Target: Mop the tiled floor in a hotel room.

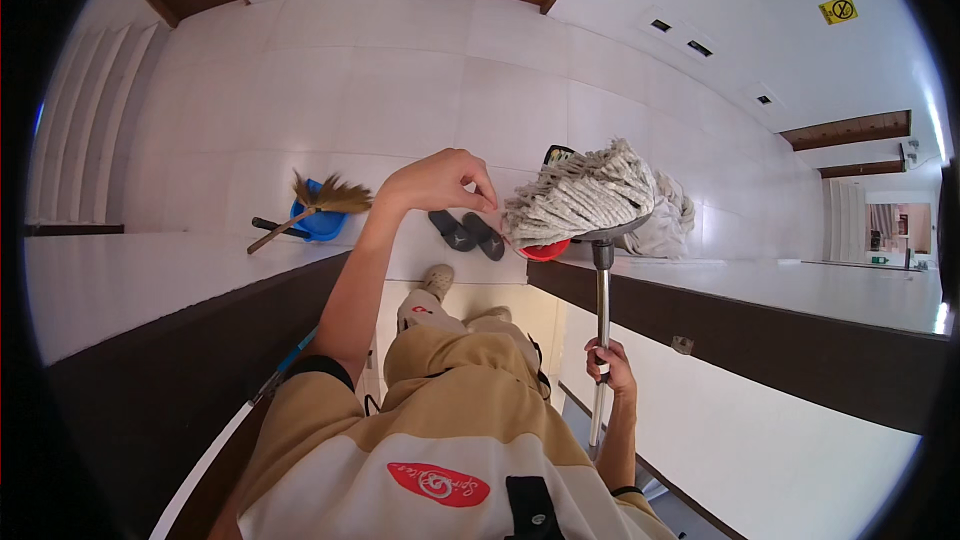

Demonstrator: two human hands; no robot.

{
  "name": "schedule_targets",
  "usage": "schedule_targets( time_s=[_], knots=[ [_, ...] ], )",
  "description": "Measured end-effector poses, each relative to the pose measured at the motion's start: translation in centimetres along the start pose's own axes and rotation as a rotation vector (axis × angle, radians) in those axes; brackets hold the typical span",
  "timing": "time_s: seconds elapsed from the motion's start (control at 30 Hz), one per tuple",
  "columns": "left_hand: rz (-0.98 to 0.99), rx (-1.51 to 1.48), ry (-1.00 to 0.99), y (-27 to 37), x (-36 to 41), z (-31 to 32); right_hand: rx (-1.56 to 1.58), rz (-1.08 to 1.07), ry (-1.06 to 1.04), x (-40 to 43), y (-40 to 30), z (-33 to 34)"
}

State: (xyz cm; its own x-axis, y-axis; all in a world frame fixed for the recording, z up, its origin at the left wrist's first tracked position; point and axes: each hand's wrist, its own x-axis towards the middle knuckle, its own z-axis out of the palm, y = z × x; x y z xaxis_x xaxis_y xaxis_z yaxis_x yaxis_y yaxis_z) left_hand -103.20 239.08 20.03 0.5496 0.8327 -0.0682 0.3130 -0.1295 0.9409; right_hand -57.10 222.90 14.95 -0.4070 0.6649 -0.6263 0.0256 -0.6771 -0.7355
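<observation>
My right hand (pixel 611 366) is wrapped around the metal handle (pixel 603 292) of a string mop, holding it head up. The mop's off-white cotton strands (pixel 585 191) fan out across a dark holder plate. My left hand (pixel 446 181) is raised beside the left edge of the strands, thumb and index fingertips close together. Whether a thin strand or a bit of lint is between those fingertips is too small to tell. Below the left hand, a pair of dark slide sandals (pixel 466 235) lies on the floor tiles.
A soft broom (pixel 330 199) rests on a blue dustpan (pixel 319 223) at left. Under the mop, a red container (pixel 545 250) shows partly, beside a heap of pale cloth (pixel 664 221). Dark door-frame edges (pixel 660 311) flank me. Stairs (pixel 97 120) stand far left.
</observation>
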Motion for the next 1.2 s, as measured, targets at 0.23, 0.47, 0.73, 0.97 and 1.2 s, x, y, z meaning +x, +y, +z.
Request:
schedule_targets(
  time_s=[0.23,0.47,0.73,0.97,1.2],
  knots=[
    [-0.068,-0.063,0.022,0.1,0.2,0.6,0.074,0.006,0.005,0.2,0.9,0.3],
    [-0.020,-0.190,0.095,-1.1,0.6,1.6,0.097,0.013,-0.001,0.3,0.9,0.7],
    [-0.050,-0.202,0.255,-0.6,0.3,1.6,0.084,0.015,-0.010,0.2,0.7,0.6],
    [0.102,-0.717,0.382,-2.3,-0.8,2.2,0.095,0.049,0.040,0.1,1.1,0.6],
    [0.158,-1.283,0.764,-9.3,-3.2,-1.9,0.207,0.061,0.033,0.0,2.6,0.8]
  ],
)
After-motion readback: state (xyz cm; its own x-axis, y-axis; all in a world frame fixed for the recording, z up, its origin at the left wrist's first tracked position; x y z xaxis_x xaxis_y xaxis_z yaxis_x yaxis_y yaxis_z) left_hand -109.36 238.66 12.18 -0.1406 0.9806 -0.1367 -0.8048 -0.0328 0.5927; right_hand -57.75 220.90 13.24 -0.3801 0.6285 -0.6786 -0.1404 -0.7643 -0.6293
